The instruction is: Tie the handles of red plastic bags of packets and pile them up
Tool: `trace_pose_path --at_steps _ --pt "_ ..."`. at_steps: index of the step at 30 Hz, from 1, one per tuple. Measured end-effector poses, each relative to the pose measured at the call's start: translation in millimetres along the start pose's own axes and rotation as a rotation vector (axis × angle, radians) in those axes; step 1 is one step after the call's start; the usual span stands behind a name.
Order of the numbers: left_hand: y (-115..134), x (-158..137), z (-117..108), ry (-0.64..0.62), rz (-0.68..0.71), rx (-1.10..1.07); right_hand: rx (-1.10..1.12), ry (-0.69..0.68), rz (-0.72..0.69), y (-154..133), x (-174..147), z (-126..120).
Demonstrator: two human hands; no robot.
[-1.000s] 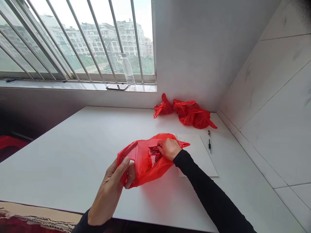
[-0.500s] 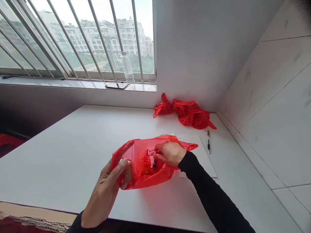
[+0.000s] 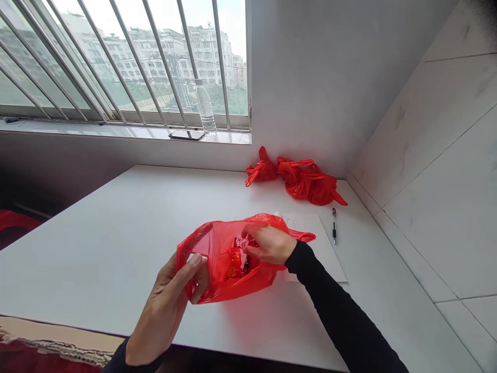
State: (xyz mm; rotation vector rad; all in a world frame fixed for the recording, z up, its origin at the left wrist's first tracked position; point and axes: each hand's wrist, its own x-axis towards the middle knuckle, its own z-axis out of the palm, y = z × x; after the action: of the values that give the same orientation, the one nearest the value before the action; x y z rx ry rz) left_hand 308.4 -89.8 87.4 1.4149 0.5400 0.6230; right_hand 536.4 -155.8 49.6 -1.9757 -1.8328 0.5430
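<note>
A red plastic bag (image 3: 217, 290) lies with its mouth spread above the white table. My left hand (image 3: 171, 298) is closed on the bag's left rim, thumb on the outside and fingers inside. Several small wrapped packets (image 3: 236, 264) in red and dark print rest in the bag. My right hand (image 3: 272, 243) reaches into the mouth from the right, over the packets. Its thumb and fingers are apart around the upper packet (image 3: 241, 242); whether they touch it I cannot make out.
Two red plastic bags (image 3: 310, 181) lie crumpled by the back wall. A sheet of paper (image 3: 324, 248) and a pen (image 3: 334, 226) lie on the right of the table (image 3: 97, 248). On the window sill are a clear bottle (image 3: 205, 109) and a phone (image 3: 186, 135).
The fingers of my right hand have spread a little farther from the thumb over the packets. My left hand keeps its hold on the bag, and the view has shifted slightly.
</note>
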Motion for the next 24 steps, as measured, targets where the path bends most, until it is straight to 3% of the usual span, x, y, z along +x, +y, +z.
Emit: trace_pose_path --at_steps 4,9,15,24 --pt "0 0 -1 0.049 -0.017 -0.002 -0.024 -0.131 -0.043 -3 0 10" --pt "-2 2 -2 0.043 -0.005 0.005 -0.024 -0.074 0.004 -1 0 8" --pt "0 0 0 0.04 -0.008 0.003 -0.049 -0.134 0.003 2 5 13" --pt "1 1 1 0.014 -0.016 0.019 -0.131 -0.143 0.159 3 -9 -10"
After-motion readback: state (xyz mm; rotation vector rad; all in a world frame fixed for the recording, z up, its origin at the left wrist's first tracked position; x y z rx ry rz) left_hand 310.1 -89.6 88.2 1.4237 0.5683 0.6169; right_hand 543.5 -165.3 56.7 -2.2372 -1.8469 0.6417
